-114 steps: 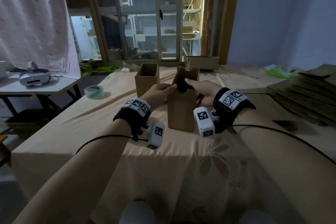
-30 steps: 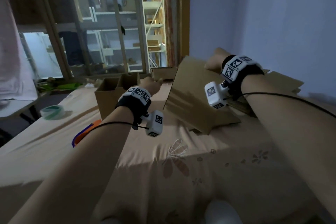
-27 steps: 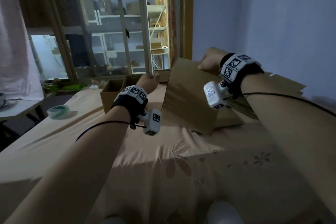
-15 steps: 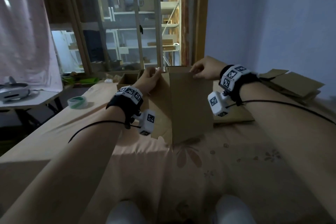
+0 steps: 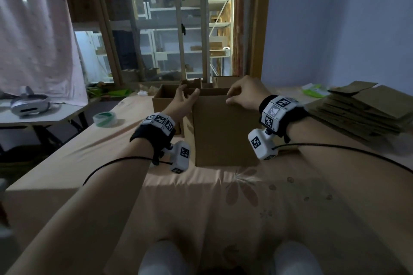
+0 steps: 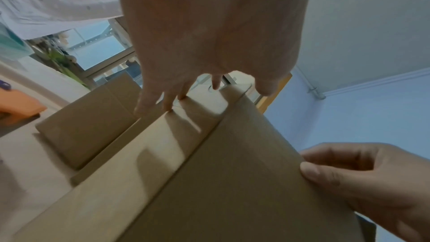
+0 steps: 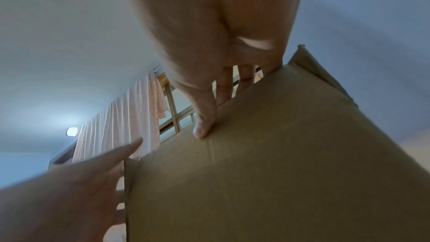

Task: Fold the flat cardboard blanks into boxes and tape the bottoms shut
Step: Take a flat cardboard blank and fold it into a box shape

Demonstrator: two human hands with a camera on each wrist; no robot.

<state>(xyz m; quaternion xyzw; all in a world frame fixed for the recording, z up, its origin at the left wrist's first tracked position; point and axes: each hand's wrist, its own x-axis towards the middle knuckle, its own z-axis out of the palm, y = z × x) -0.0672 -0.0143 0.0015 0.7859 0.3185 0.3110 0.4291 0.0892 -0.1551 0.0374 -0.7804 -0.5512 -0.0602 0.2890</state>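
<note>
A brown cardboard box stands upright on the table as an open-topped tube. My left hand lies with straight fingers against its upper left side. In the left wrist view those fingers touch the box's side panel near the top. My right hand pinches the top right rim. In the right wrist view its thumb presses the front face of the box, with the other fingers over the rim behind. The box's bottom is hidden.
Several open-topped boxes stand just behind the held one. A stack of flat blanks lies at the right. A green-and-white tape roll sits left on the cloth-covered table. A side table holds a headset.
The flat blank taken from the right stack has been brought to the centre and opened into a square tube. My left hand went from gripping its top edge to lying flat on its side.
</note>
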